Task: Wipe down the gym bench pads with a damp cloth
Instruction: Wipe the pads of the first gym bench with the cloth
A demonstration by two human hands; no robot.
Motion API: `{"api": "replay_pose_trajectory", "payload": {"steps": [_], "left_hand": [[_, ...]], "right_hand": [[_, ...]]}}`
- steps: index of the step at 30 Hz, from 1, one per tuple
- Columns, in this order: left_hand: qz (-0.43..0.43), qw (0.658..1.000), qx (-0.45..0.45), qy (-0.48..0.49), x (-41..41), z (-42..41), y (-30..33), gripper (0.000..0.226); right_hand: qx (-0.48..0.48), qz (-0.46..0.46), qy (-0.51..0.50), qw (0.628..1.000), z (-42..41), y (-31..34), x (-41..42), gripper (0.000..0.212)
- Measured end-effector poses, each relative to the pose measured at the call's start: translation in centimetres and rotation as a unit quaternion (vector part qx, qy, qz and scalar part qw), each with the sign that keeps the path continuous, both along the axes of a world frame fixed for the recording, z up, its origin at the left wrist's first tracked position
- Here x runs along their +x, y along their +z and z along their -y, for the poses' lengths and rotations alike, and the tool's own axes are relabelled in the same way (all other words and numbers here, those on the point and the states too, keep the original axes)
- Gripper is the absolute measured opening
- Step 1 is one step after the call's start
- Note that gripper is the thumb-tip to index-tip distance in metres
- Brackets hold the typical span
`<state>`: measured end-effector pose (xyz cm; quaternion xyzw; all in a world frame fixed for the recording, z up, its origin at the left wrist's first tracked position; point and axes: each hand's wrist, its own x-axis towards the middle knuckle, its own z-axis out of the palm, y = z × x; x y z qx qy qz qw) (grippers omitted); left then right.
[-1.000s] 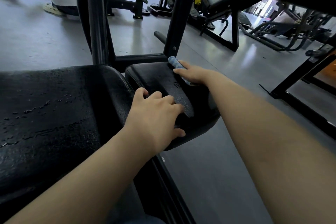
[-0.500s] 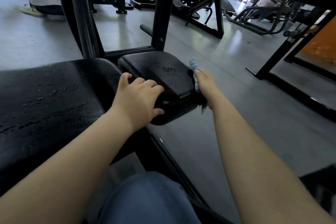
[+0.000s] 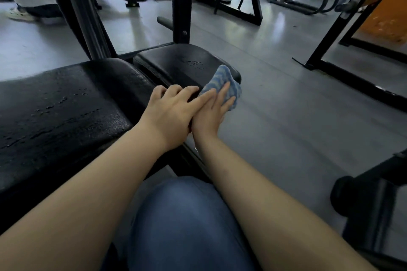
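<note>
Flat right hand presses striped cloth on glossy pad; left hand rests relaxed.

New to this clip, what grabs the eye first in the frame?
Mid-frame, the right hand presses a blue-and-white striped cloth flat against the near right edge of the small black padded seat; the left hand rests on that seat's near edge, partly overlapping the right. To the left, the long black vinyl bench pad glistens with water droplets. A blue denim knee fills the bottom centre.
</note>
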<state>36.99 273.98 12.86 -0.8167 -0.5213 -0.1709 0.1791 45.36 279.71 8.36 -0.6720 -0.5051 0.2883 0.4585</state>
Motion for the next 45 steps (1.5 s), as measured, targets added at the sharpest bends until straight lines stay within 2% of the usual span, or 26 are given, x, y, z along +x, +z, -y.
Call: {"api": "replay_pose_trajectory", "payload": {"steps": [3,9,13,19,24,32,37,42,45], "left_hand": [[-0.008,1.000,-0.013,0.004,0.9,0.0,-0.4,0.082],[-0.038,0.997,-0.049,0.047,1.0,0.3,0.3,0.078],[-0.081,0.989,-0.088,0.088,0.7,0.7,0.5,0.074],[-0.094,0.981,-0.119,0.125,-0.5,1.6,1.0,0.078],[-0.110,0.978,-0.122,0.130,-0.8,2.2,1.0,0.071],[-0.076,0.981,-0.122,0.132,-3.2,3.3,1.6,0.083],[-0.086,0.977,-0.125,0.147,-4.2,3.8,2.1,0.080],[-0.113,0.967,-0.150,0.170,-4.9,4.5,2.6,0.084],[-0.110,0.965,-0.158,0.176,-4.9,4.7,2.9,0.084]], "right_hand": [[-0.003,-0.028,-0.021,0.999,-0.8,0.4,0.8,0.049],[-0.027,-0.232,-0.050,0.971,-1.2,2.7,2.9,0.059],[-0.061,-0.303,-0.082,0.948,-0.7,2.9,2.2,0.059],[-0.126,-0.390,-0.109,0.906,1.0,3.3,-0.1,0.063],[-0.185,-0.409,-0.107,0.887,3.2,2.9,-3.0,0.065],[-0.122,-0.411,-0.116,0.896,3.4,3.3,-2.3,0.064],[-0.159,-0.409,-0.125,0.890,4.6,4.4,-4.0,0.066],[-0.177,-0.380,-0.099,0.903,6.0,4.6,-5.2,0.073],[-0.171,-0.345,-0.089,0.919,6.8,4.6,-5.0,0.064]]}}
